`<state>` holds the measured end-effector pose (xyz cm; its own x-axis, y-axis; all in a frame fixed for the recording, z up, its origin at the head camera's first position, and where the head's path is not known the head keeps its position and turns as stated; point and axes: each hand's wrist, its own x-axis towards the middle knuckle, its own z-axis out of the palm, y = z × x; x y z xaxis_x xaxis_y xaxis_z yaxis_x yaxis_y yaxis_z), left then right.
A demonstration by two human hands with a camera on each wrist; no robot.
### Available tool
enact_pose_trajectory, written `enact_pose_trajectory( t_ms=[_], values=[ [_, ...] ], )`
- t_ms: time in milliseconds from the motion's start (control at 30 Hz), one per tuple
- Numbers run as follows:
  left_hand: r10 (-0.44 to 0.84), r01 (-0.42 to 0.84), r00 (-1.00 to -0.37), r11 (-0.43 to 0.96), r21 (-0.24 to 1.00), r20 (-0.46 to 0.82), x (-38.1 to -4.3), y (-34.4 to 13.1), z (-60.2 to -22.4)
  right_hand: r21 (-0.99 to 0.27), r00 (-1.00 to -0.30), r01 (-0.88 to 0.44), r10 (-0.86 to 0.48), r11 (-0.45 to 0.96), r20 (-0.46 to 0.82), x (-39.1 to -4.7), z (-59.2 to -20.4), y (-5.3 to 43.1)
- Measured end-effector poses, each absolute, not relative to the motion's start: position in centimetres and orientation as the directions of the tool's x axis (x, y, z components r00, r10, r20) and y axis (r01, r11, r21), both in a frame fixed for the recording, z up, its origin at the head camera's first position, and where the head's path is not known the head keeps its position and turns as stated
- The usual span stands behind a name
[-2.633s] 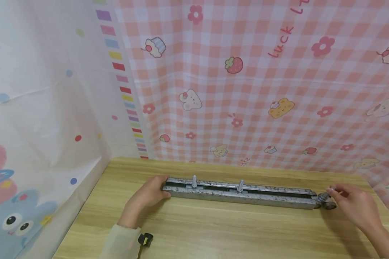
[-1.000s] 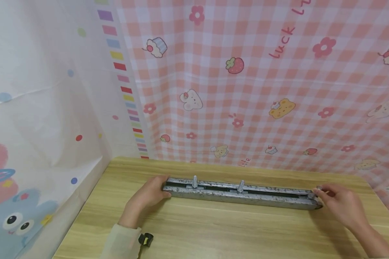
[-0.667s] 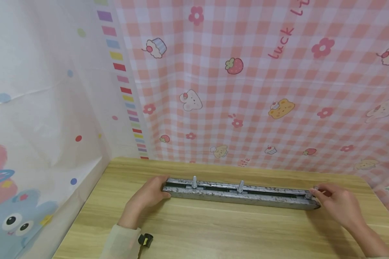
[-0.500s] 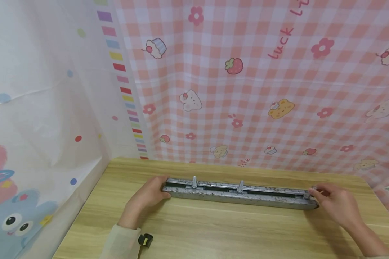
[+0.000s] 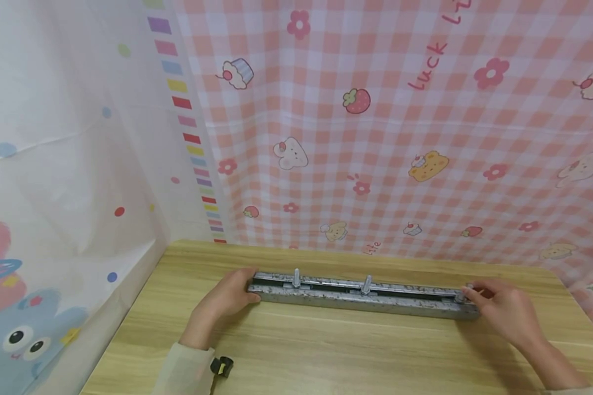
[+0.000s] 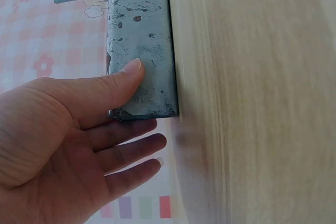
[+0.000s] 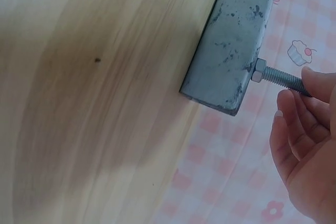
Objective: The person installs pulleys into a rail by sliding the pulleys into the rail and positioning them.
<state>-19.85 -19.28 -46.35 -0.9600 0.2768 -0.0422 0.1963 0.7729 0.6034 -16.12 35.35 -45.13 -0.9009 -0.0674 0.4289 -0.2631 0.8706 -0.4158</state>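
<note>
A long grey steel track (image 5: 400, 302) with a slot along its top and dark scuffs lies across the table. My left hand (image 5: 227, 294) holds its left end; in the left wrist view the thumb (image 6: 128, 80) presses one side while the other fingers reach past the end. Two roller hanger bolts (image 5: 296, 277) stand upright in the slot. Close to the right end, my right hand (image 5: 510, 310) pinches the threaded shank of a third hanger bolt (image 7: 283, 78) between thumb and fingers. Its nut sits against the track; its wheels are hidden inside.
The wood-grain table (image 5: 356, 351) extends in front of the track. A pink checked cloth (image 5: 375, 137) hangs behind it, and a white printed sheet (image 5: 79, 164) at the left. A small black clip-like object (image 5: 222, 366) is by the left sleeve.
The third hanger, whose wheels showed outside the track's right end, has slid leftward into the slot with my right hand. The left hand and the other two bolts have stayed put.
</note>
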Motion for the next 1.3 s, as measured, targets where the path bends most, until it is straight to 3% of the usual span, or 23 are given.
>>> enact_pose_trajectory(
  t_ms=[600, 1300],
  values=[
    [0.283, 0.209, -0.959, 0.773, 0.599, -0.030, -19.7, -19.1, -46.2, -0.444, -0.917, -0.267, -0.084, 0.855, 0.390, -16.3, -45.0, 33.7],
    [0.276, 0.197, -0.960, 0.773, 0.603, -0.041, -19.7, -19.1, -46.3, -0.428, -0.897, -0.307, -0.108, 0.850, 0.429, -16.6, -45.0, 31.9]
  ],
)
